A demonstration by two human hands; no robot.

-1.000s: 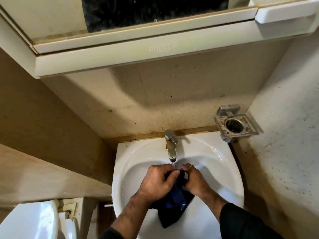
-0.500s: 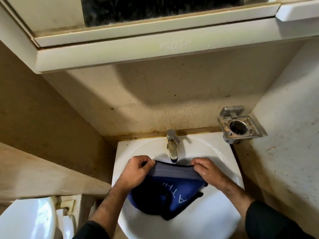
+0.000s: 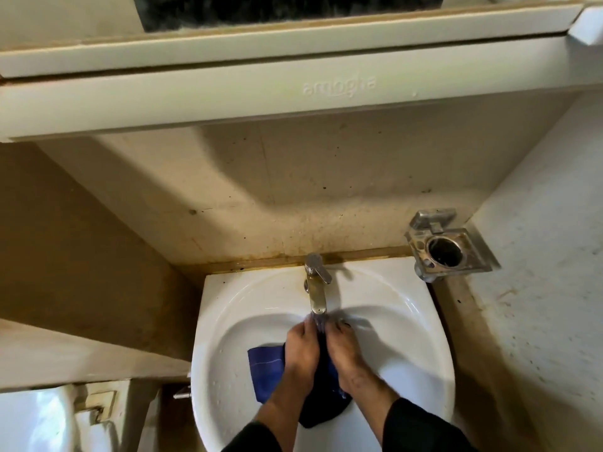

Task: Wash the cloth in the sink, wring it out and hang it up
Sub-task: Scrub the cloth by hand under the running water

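Both hands sit side by side in the sink [image 3: 228,308], left hand [image 3: 301,349] and right hand [image 3: 346,349] each gripping the blue cloth [image 3: 266,367] bunched between them. Their fingertips hold it under the tap [image 3: 316,288], and the rest trails down the basin.

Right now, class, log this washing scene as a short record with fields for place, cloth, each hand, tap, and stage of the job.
place: white sink against a stained wall
cloth: dark blue cloth bunched in the sink, under both hands
left hand: left hand grips the cloth just below the spout
right hand: right hand grips the cloth beside the left
tap: tap running, water falling between the fingertips
nearby: metal holder on the wall to the right
stage: washing; not yet wrung or hung
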